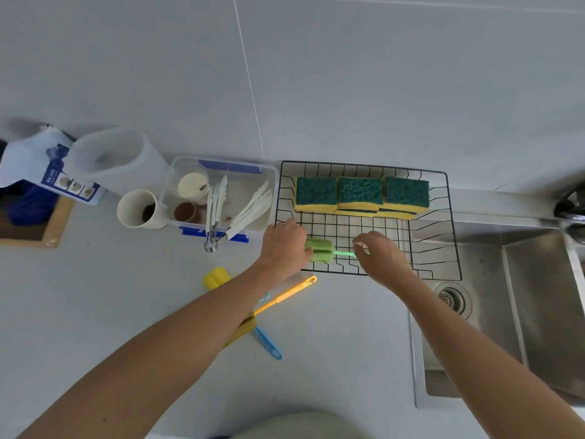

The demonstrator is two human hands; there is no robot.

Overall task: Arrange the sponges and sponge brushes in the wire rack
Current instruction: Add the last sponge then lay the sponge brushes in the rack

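Green sponge brush (pixel 323 250) lying crosswise in wire rack (pixel 449 223), head leftward against left hand (pixel 285 245), handle pinched by right hand (pixel 376 251).

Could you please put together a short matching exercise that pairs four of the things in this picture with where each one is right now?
Things:
1. green sponge brush
2. yellow sponge brush
3. green-and-yellow sponges
4. white tongs

Places:
A. in the clear plastic container
B. lined up along the far side of the wire rack
C. on the counter, outside the rack, partly under the left forearm
D. at the rack's near edge, between the left hand and the right hand

Pairs: 1-D, 2-C, 3-B, 4-A
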